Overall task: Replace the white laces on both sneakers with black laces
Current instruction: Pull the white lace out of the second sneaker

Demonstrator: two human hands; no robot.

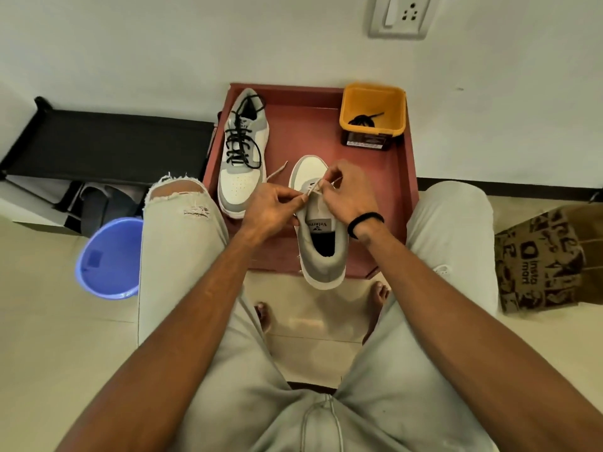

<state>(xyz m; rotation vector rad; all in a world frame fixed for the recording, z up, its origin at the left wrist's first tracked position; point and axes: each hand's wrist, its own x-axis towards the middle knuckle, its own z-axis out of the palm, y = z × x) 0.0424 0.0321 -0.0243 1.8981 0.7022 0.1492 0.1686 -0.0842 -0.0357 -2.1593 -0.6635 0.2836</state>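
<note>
A grey-and-white sneaker (321, 230) is seen at the centre of the head view, its heel overhanging the near edge of a low reddish-brown table (403, 177) and its toe pointed toward twelve o'clock. A white lace (314, 187) at the shoe's eyelets is pinched by both hands: the left hand (270, 210), at nine o'clock of the shoe, holds a strand between thumb and fingertips, while the right hand (350, 197), at two o'clock, is curled over the tongue with the lace drawn between its fingers. A black band (365, 223) is worn on the right wrist. A loose white lace end (277, 170) is trailed across the table toward ten o'clock. The second sneaker (243, 151), already threaded with a black lace (243, 138), is laid at eleven o'clock on the same table. A spare black lace (363, 119) is kept inside a yellow tub (372, 109) at one o'clock. A blue bucket (109, 259) is seen on the floor at nine o'clock, and a printed paper bag (541, 259) at three o'clock.
</note>
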